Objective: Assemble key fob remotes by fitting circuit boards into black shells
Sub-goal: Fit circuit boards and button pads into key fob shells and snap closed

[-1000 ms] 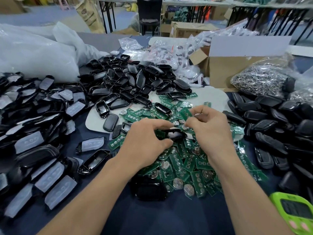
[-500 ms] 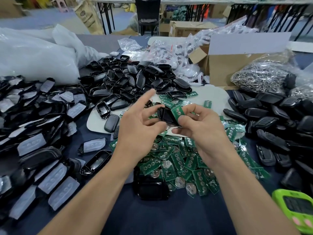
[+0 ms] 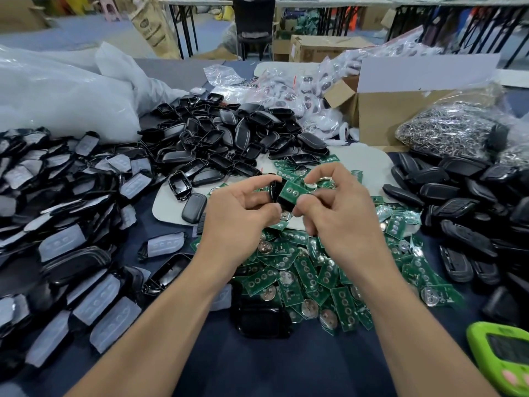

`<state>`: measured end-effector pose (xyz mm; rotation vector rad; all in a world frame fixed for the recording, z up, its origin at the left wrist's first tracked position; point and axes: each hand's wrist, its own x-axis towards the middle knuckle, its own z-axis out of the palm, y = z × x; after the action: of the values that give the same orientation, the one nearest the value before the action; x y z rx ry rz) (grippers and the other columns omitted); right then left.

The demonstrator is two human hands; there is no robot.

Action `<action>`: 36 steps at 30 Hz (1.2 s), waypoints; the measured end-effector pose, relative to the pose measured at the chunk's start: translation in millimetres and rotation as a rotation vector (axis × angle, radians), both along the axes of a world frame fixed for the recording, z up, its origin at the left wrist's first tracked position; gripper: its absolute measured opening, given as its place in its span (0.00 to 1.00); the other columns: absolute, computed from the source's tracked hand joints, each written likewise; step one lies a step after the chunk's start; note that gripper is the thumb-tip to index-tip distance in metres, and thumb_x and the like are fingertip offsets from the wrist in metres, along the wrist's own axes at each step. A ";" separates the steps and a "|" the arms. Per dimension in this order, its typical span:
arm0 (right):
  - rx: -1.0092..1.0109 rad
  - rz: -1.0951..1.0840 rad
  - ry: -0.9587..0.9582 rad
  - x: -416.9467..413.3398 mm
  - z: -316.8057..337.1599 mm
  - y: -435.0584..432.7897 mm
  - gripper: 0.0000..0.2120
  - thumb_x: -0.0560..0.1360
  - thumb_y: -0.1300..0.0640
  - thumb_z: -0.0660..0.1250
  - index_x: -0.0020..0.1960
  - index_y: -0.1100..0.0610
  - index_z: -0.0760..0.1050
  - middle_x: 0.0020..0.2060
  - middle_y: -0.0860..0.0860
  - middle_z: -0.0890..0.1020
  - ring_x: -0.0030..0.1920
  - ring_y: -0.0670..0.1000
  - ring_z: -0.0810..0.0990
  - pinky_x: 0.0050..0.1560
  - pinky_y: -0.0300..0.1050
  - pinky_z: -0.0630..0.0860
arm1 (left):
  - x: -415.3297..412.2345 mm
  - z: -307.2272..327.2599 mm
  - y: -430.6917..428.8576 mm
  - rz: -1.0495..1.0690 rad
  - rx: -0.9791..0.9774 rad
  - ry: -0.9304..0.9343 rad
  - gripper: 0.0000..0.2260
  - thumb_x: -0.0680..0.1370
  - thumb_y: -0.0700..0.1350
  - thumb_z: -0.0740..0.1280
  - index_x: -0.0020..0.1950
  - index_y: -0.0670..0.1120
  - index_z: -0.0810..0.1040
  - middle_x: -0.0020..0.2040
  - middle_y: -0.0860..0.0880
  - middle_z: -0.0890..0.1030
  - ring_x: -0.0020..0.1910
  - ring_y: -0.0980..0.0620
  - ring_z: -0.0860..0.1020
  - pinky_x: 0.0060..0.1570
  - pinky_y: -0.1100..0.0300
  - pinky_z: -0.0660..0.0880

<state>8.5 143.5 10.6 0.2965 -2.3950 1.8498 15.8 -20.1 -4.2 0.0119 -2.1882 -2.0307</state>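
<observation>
My left hand [image 3: 239,216] grips a black shell [image 3: 282,196] by its edges, raised above the table at the centre. My right hand [image 3: 335,213] pinches a green circuit board [image 3: 293,191] and holds it against the open side of that shell. Below both hands lies a heap of green circuit boards [image 3: 309,276] with round coin cells. A pile of empty black shells [image 3: 229,141] lies behind the hands.
Shells with translucent button pads [image 3: 57,224] cover the left. Black fobs [image 3: 472,213] are heaped at the right. A cardboard box [image 3: 400,116] and a bag of metal rings [image 3: 446,136] stand at the back right. A green timer [image 3: 503,356] sits front right, a black shell [image 3: 262,320] front centre.
Both hands rose from the board heap with a shell and a board. The left forefinger, stretched out half a second ago, now curls onto the shell, and the board lies closer against it.
</observation>
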 end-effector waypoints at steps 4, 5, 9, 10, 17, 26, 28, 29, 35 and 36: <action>0.020 -0.012 -0.020 -0.4 -1.5 -0.4 0.08 0.77 0.63 0.70 0.47 0.52 0.74 0.29 0.52 0.83 0.25 0.49 0.73 0.25 0.42 0.70 | 0.6 -1.1 -0.7 0.003 -0.019 0.008 0.22 0.75 0.32 0.74 0.54 0.60 0.85 0.42 0.52 0.89 0.41 0.53 0.87 0.48 0.59 0.83; 0.018 -0.016 -0.019 -0.4 -1.6 -0.2 0.08 0.77 0.64 0.70 0.47 0.52 0.74 0.29 0.52 0.83 0.25 0.50 0.73 0.25 0.43 0.70 | 0.7 -1.5 -0.3 -0.002 -0.023 0.007 0.22 0.75 0.32 0.74 0.55 0.60 0.85 0.43 0.52 0.89 0.42 0.52 0.87 0.50 0.58 0.84; 0.034 -0.022 -0.029 -1.0 -2.9 -0.7 0.09 0.76 0.63 0.70 0.44 0.51 0.73 0.30 0.52 0.85 0.26 0.51 0.73 0.27 0.49 0.70 | 2.0 -2.3 1.5 -0.011 -0.043 0.002 0.22 0.74 0.31 0.73 0.57 0.58 0.85 0.43 0.52 0.89 0.40 0.52 0.87 0.49 0.58 0.84; 0.043 -0.027 -0.035 -1.7 -3.5 -0.5 0.09 0.76 0.62 0.70 0.44 0.50 0.74 0.30 0.51 0.85 0.26 0.51 0.73 0.28 0.49 0.70 | 2.6 -2.2 2.1 -0.012 -0.048 0.000 0.22 0.74 0.31 0.73 0.57 0.58 0.85 0.43 0.52 0.89 0.40 0.52 0.87 0.49 0.58 0.84; -0.008 -0.020 -0.075 -6.5 -9.1 4.1 0.07 0.75 0.59 0.71 0.44 0.50 0.76 0.29 0.54 0.84 0.25 0.51 0.71 0.29 0.44 0.68 | 5.4 -0.9 5.8 0.027 -0.063 -0.011 0.22 0.73 0.33 0.75 0.58 0.59 0.85 0.41 0.53 0.89 0.39 0.52 0.87 0.49 0.55 0.85; -0.025 -0.030 -0.055 -9.2 -11.3 6.9 0.06 0.76 0.59 0.71 0.43 0.49 0.78 0.27 0.56 0.80 0.26 0.51 0.67 0.27 0.47 0.66 | 4.9 -2.4 6.5 0.017 -0.014 -0.022 0.21 0.71 0.37 0.75 0.57 0.60 0.85 0.43 0.51 0.89 0.41 0.49 0.88 0.52 0.52 0.85; -0.012 -0.035 -0.043 -9.5 -11.8 7.2 0.06 0.76 0.58 0.72 0.44 0.49 0.78 0.25 0.55 0.78 0.26 0.51 0.67 0.28 0.48 0.66 | 5.1 -2.7 6.8 0.012 -0.006 -0.021 0.21 0.72 0.36 0.75 0.57 0.59 0.85 0.44 0.51 0.89 0.42 0.48 0.88 0.51 0.52 0.85; -0.005 -0.035 -0.040 -10.0 -12.2 7.3 0.06 0.77 0.58 0.72 0.44 0.49 0.78 0.25 0.54 0.77 0.26 0.51 0.67 0.28 0.49 0.66 | 4.5 -3.0 6.6 0.013 -0.007 -0.021 0.21 0.72 0.35 0.75 0.58 0.58 0.85 0.43 0.51 0.89 0.42 0.48 0.88 0.51 0.53 0.85; -0.003 -0.041 -0.034 -11.7 -14.8 7.9 0.05 0.76 0.57 0.72 0.44 0.49 0.78 0.25 0.52 0.76 0.26 0.51 0.65 0.29 0.49 0.64 | 3.3 -4.5 6.6 0.029 -0.011 -0.030 0.22 0.72 0.34 0.75 0.60 0.56 0.85 0.42 0.52 0.89 0.40 0.52 0.87 0.48 0.61 0.83; -0.001 -0.043 -0.031 -11.8 -15.2 8.0 0.05 0.76 0.57 0.72 0.44 0.49 0.78 0.25 0.52 0.76 0.26 0.51 0.65 0.28 0.49 0.64 | 3.3 -5.0 6.6 0.033 -0.017 -0.030 0.22 0.72 0.34 0.75 0.60 0.56 0.85 0.42 0.53 0.89 0.39 0.53 0.87 0.47 0.62 0.83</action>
<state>-3.3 151.5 -4.6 0.2162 -2.4006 1.8502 19.1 -13.5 -9.2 0.0767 -2.2077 -2.0076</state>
